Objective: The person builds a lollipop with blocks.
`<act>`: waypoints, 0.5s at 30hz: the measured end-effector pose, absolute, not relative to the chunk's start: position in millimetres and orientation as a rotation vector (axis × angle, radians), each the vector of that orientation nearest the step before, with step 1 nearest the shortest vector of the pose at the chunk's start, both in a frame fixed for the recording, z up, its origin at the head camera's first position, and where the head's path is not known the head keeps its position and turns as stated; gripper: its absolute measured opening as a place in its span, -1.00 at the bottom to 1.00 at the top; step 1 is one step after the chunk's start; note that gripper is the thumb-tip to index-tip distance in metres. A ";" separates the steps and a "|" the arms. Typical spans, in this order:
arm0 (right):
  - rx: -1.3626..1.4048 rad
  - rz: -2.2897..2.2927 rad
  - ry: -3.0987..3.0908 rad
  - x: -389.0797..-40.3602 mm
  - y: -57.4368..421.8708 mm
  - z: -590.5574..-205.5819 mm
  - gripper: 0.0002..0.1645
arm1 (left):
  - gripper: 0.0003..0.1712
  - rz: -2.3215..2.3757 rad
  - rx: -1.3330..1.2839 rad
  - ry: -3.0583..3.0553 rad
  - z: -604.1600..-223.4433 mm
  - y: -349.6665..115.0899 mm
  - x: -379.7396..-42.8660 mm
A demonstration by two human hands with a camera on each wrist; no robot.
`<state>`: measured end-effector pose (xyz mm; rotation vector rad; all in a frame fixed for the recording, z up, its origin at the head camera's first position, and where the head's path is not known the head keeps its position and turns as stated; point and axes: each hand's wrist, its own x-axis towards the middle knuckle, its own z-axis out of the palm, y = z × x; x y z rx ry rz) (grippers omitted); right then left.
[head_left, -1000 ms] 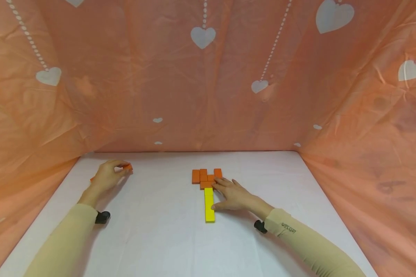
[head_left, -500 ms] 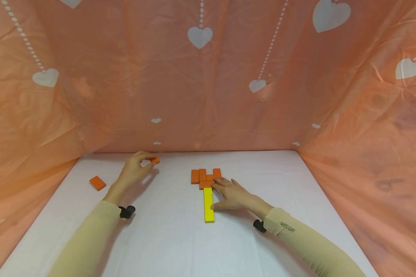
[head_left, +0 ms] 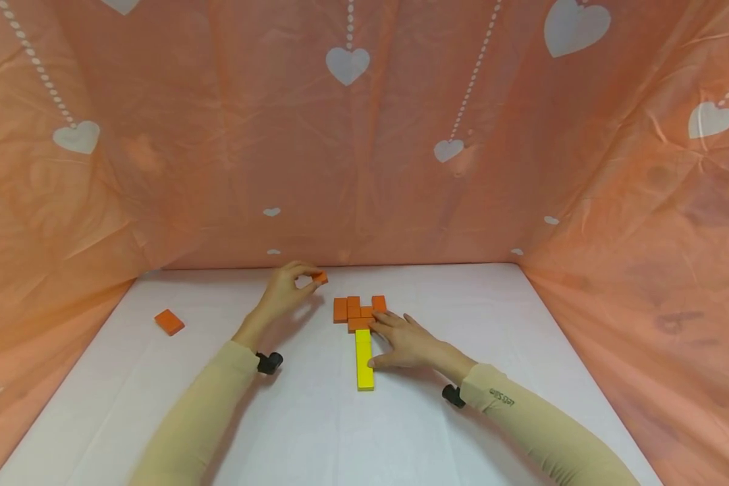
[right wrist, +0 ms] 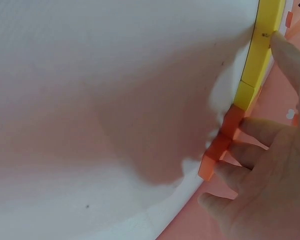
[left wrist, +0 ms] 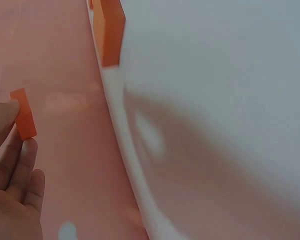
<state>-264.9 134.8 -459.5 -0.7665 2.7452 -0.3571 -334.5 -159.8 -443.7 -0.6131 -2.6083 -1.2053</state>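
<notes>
My left hand (head_left: 282, 290) pinches an orange rectangular block (head_left: 320, 277) between thumb and fingers, above the table's back edge; the left wrist view shows the same held block (left wrist: 24, 114) tilted. Just in front of it lies a flat group of several orange blocks (head_left: 340, 310), with a gap at its back side. A yellow strip of blocks (head_left: 364, 368) runs from this group towards me. My right hand (head_left: 410, 343) lies spread at the right of both. In the right wrist view its fingertips touch the orange blocks (right wrist: 219, 145) and its thumb touches the yellow strip (right wrist: 262, 50).
One loose orange block (head_left: 169, 322) lies at the left of the white table (head_left: 279, 418). An orange-pink cloth with white hearts (head_left: 352, 169) stands behind the table and along both sides.
My left hand has carried the orange block from the left side to the right, towards the orange group, uncovering the loose block. My right hand has stayed in place.
</notes>
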 end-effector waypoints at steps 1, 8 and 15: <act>-0.766 -0.357 2.746 -265.3 135.0 -459.7 0.07 | -0.68 -1.205 -0.622 -2.610 -443.6 -154.6 -335.4; -0.765 -0.358 2.742 -265.5 135.6 -458.2 0.06 | -0.64 -1.243 -0.655 -2.647 -445.2 -121.6 -340.6; -0.768 -0.367 2.742 -265.5 134.6 -456.6 0.06 | -0.68 -1.276 -0.777 -2.689 -453.8 -96.1 -348.5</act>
